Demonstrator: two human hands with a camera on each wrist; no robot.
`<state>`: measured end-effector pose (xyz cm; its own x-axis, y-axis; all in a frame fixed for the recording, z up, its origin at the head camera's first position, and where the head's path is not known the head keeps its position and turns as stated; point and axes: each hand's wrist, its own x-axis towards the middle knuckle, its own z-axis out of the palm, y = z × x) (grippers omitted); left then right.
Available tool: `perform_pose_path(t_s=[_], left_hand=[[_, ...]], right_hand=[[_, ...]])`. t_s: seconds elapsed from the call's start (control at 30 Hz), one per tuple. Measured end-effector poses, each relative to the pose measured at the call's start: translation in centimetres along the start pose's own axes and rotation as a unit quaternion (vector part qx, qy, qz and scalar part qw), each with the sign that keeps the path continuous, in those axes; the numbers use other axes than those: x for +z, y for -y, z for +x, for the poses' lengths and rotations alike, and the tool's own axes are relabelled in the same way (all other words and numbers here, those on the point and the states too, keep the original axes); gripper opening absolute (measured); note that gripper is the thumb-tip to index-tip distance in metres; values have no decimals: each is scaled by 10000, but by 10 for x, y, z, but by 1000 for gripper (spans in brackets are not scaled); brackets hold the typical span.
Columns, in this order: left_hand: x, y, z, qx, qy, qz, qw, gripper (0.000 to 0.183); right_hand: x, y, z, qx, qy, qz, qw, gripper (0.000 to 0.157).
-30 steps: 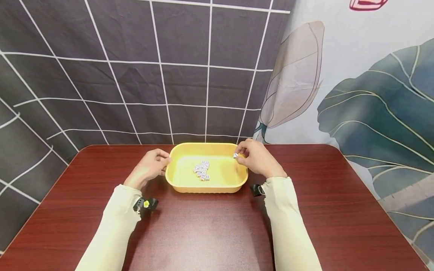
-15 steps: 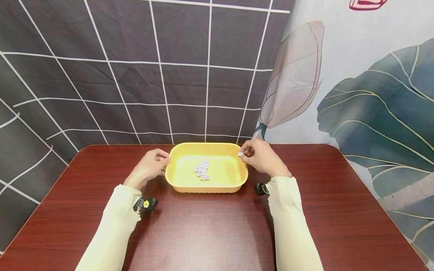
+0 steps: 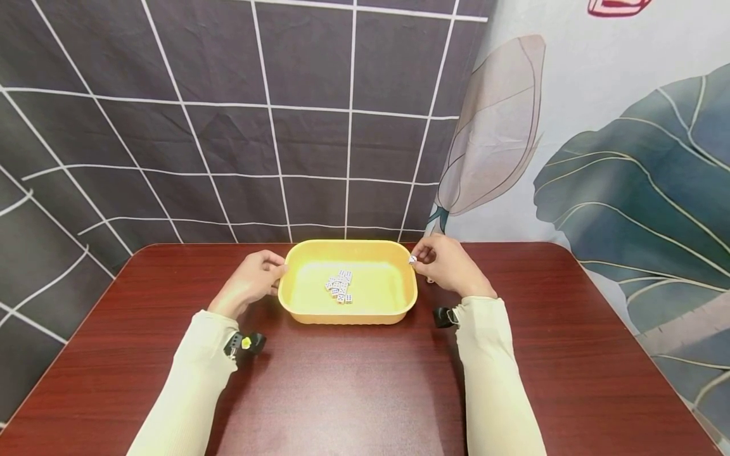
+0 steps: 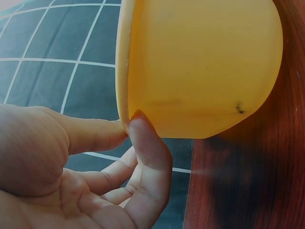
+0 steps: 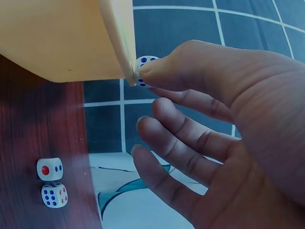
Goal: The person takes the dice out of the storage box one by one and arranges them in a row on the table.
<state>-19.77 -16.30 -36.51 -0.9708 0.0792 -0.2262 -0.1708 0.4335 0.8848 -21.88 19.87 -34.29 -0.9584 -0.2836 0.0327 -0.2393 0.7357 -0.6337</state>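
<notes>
A yellow plastic basin (image 3: 376, 311) stands near the table's far edge, with several white dice (image 3: 340, 286) clustered on its floor. My left hand (image 3: 251, 280) pinches the basin's left rim between thumb and finger, as the left wrist view shows up close. At the opposite end, my right hand (image 3: 447, 266) pinches one white die (image 5: 145, 71) with blue pips between thumb and index finger. That die is right by the basin's right rim; whether it touches cannot be told. The other fingers of the right hand are loosely bent.
Two more dice (image 5: 53, 183) lie on the dark red table (image 3: 353, 380) to the right of the basin, mostly hidden by the right hand in the head view. Behind the table hangs a dark grid-patterned cloth (image 3: 308, 145), and a leaf-printed one (image 3: 570, 158) at right.
My right hand has moved to the right with the die, from over the basin's inside to its right rim. The left hand and the basin have stayed put.
</notes>
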Motion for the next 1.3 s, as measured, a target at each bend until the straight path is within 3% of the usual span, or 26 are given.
perform_pose_path(t_s=[0.2,0.57,1.3], left_hand=[[0,0,1,15,7,-27,10000,27],[-1,0,1,28,16,-18,10000,28],[-1,1,2,31,24,-26,10000,27]], right_hand=[[-2,-7,0,-63,-175,-331,9993,4],[-10,-20,-2,-101,-235,-354,9990,7],[-15,-50,-12,367,-452,-365,9976,6]])
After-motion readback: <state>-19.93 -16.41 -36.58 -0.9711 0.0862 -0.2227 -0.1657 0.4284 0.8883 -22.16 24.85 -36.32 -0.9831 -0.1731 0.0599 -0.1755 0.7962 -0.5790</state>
